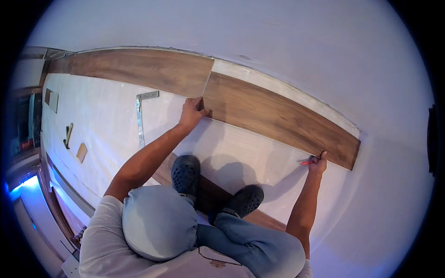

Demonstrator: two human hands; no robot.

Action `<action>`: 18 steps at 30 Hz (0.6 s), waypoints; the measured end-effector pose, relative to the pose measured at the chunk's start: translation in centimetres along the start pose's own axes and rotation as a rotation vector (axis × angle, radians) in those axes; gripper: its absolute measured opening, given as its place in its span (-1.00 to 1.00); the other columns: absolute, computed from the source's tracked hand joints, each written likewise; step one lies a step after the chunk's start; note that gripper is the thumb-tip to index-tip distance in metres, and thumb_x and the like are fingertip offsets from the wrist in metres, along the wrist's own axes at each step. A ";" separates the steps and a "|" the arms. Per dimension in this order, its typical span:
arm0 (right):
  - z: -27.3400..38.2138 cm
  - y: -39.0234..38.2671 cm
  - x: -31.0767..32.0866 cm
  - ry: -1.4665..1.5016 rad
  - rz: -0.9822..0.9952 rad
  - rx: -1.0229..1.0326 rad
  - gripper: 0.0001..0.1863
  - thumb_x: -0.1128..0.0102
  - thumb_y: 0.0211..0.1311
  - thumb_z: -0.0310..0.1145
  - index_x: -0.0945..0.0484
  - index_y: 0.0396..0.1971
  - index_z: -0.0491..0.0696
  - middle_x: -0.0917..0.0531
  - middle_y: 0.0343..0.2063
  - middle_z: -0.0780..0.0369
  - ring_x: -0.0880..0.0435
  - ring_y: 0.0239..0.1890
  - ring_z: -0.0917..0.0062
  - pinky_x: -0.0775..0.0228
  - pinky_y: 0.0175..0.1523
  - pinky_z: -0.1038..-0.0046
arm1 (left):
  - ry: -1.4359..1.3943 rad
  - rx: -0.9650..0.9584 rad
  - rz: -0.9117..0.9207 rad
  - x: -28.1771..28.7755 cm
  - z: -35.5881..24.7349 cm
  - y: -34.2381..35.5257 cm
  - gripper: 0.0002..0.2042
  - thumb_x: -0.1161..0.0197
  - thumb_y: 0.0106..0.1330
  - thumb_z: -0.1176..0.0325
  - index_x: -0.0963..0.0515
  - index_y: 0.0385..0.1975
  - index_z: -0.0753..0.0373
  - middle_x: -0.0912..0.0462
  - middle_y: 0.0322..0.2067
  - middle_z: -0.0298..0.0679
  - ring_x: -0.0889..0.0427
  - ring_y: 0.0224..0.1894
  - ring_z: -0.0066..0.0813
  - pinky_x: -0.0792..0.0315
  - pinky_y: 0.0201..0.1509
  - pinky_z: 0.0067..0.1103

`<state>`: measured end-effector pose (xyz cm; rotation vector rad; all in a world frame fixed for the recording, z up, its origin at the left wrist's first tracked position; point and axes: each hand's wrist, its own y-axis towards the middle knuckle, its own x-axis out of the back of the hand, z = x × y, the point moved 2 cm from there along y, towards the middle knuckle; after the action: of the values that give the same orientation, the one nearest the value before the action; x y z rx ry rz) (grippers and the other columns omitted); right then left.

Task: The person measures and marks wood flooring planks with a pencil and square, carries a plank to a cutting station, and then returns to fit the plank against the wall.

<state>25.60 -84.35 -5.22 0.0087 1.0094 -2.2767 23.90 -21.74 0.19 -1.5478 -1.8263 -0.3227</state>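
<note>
A brown wood-look floor plank (pixel 278 113) lies in front of me, with a pale strip of floor between it and the far wall. Its left end is beside another plank (pixel 143 67), which runs along the wall. My left hand (pixel 191 113) has its fingers closed on the near left corner of the right-hand plank. At that plank's near edge, toward its right end, my right hand (pixel 318 164) holds a thin red pencil or pen (pixel 306 162), its fingers curled and the thumb touching the edge. A metal try square (pixel 140 116) rests left of my left hand.
Black clogs (pixel 186 173) are on my feet, close to another brown plank (pixel 269 220) beneath me. To the left lie a hammer-like tool (pixel 68 135), a small wood offcut (pixel 82 153) and further scraps (pixel 54 102). The white wall (pixel 287 41) bounds the far side.
</note>
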 end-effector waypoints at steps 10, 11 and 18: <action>0.1 -0.1 -0.5 0.032 0.082 0.033 -0.79 -0.24 0.36 -0.19 -0.54 -0.38 0.01 -0.59 -0.51 0.36 -0.22 -0.72 0.71 0.02 -0.69 0.66 | -0.072 0.082 0.006 0.3 -2.7 0.2 -0.45 -0.37 0.12 0.35 -0.48 0.16 0.36 -0.48 0.02 0.01 -0.50 0.07 -0.14 -0.36 0.24 -0.39; 0.4 -0.2 -0.5 0.040 0.099 0.051 -0.80 -0.23 0.37 -0.19 -0.56 -0.36 0.00 -0.61 -0.48 0.35 -0.25 -0.71 0.72 0.01 -0.69 0.67 | -0.103 0.102 0.042 0.4 -3.3 0.3 -0.46 -0.37 0.13 0.36 -0.48 0.16 0.35 -0.48 0.02 0.00 -0.50 0.07 -0.15 -0.37 0.24 -0.39; 2.6 -4.5 -1.4 0.090 0.111 0.180 -0.71 -0.17 0.41 -0.17 -0.55 -0.17 -0.12 -0.70 -0.25 0.22 -0.48 -0.55 0.69 -0.03 -0.66 0.65 | -0.201 0.091 -0.008 0.7 -2.6 -0.6 -0.53 -0.35 0.10 0.40 -0.52 0.06 0.38 -0.52 0.04 0.02 -0.51 0.03 -0.10 -0.40 0.19 -0.38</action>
<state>24.83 -83.05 -0.09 0.2383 0.8239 -2.2739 24.27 -22.91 2.68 -1.5558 -1.9723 -0.0879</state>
